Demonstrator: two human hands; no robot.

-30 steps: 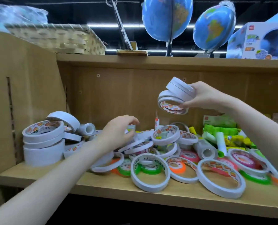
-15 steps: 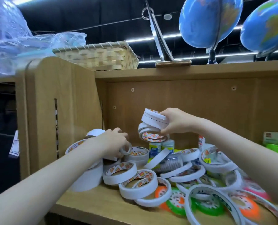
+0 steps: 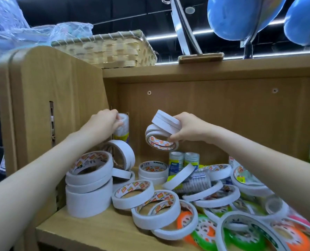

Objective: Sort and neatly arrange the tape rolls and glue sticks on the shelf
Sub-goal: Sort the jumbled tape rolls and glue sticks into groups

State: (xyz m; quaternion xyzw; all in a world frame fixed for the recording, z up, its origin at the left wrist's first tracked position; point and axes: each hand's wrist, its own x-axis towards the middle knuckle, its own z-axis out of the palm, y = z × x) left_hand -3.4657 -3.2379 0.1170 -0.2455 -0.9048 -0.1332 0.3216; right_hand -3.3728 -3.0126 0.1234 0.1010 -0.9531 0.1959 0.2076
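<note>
My left hand (image 3: 103, 124) grips a small wrapped tape roll (image 3: 122, 128) and holds it up near the shelf's back left corner. My right hand (image 3: 186, 128) holds several thin white tape rolls (image 3: 162, 133) in the air above the pile. Below them a heap of white tape rolls (image 3: 150, 205) covers the shelf board (image 3: 81, 234). A neat stack of wide white rolls (image 3: 89, 187) stands at the left, with one roll (image 3: 125, 154) leaning on edge behind it. Two glue sticks (image 3: 184, 160) stand at the back.
Orange, green and pink-cored rolls (image 3: 206, 230) lie at the front right. The shelf's wooden side panel (image 3: 51, 105) rises at the left and the back wall (image 3: 223, 115) is close behind. A wicker basket (image 3: 110, 49) and blue globes (image 3: 241, 17) sit on top.
The view has swung left and closer. My left hand has lifted off the pile with a small roll and risen toward the back corner. My right hand keeps holding its rolls.
</note>
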